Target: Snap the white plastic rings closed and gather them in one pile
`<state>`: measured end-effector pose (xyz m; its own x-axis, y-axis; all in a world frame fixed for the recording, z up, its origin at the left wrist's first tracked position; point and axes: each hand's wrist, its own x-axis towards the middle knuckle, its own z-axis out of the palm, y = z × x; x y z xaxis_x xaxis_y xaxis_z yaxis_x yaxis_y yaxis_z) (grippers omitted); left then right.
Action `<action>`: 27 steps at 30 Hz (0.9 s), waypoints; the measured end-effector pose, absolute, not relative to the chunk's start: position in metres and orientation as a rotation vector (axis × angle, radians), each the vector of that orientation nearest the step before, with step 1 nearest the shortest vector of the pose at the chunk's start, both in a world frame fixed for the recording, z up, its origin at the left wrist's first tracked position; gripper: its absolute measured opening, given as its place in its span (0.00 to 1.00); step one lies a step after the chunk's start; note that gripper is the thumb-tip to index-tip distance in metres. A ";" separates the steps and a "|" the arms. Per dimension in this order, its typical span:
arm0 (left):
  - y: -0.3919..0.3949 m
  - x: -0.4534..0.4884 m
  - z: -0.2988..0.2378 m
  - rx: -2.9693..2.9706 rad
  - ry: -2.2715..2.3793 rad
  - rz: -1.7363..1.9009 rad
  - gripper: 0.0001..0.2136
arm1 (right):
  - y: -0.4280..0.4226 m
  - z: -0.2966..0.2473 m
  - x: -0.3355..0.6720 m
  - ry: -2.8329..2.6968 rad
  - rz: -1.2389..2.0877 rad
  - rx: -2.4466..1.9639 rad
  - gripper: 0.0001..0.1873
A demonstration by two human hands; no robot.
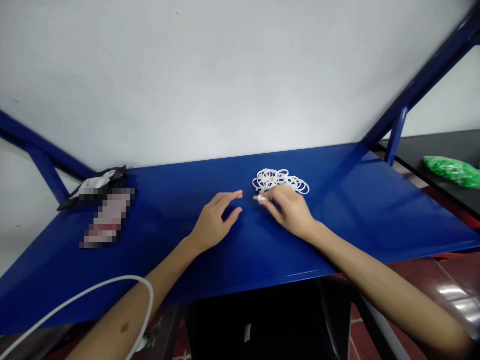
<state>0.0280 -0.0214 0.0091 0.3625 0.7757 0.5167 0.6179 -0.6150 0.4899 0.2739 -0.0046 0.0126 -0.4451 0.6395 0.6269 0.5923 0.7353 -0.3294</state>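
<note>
A white cable [279, 178] lies in a loose tangle of loops on the blue table [168, 192]. My right hand [287, 207] is at the near side of the tangle, its thumb and fingers closed on a white cable plug [261, 198]. The plug's narrow tip points left. To the left, my left hand [217, 215] hovers over or rests on the table, fingers stretched out and thumb apart, with nothing between them. A gap separates its fingertips from the plug.
A black and white package [95, 185] lies at the table's far left, beside a blurred-out flat item [108, 220]. Another white cord [86, 290] arcs across my left forearm. Blue frame posts [397, 132] stand at the sides. A green bag [452, 171] lies on a black surface at right.
</note>
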 end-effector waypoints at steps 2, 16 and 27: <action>-0.013 0.019 0.005 2.416 1.388 1.043 0.16 | 0.006 0.015 0.284 -2.058 -0.051 -1.021 0.06; -0.001 0.007 -0.016 2.383 1.581 0.623 0.18 | -0.011 0.016 0.277 -2.330 0.109 -0.900 0.09; -0.003 0.008 -0.009 2.522 1.635 0.356 0.21 | -0.024 0.013 0.263 -2.705 0.382 -0.831 0.10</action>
